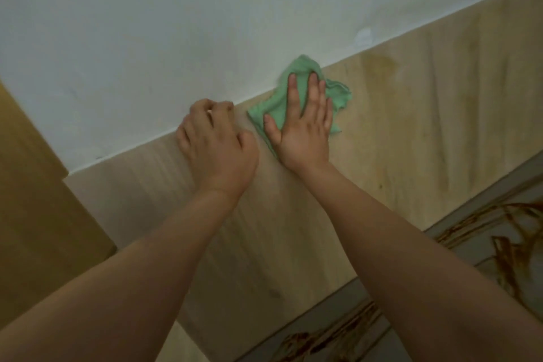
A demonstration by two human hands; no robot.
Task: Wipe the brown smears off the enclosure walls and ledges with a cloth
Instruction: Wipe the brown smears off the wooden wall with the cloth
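Indoor enclosure, plain white wall (pixel 147 23), pale wood-grain ledge (pixel 411 132), brown smears (pixel 511 247) on grey surface (pixel 487 276) below

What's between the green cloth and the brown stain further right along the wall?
Only bare wooden panel: the head view shows nothing lying between the green cloth under the right hand and the brown stain.

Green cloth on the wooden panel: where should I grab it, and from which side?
Probably pinch the ruffled corner of the crumpled green cloth jutting past the right hand's little finger, coming from the right. There it stands up in folds off the pale wooden panel; the rest lies flat under the palm.
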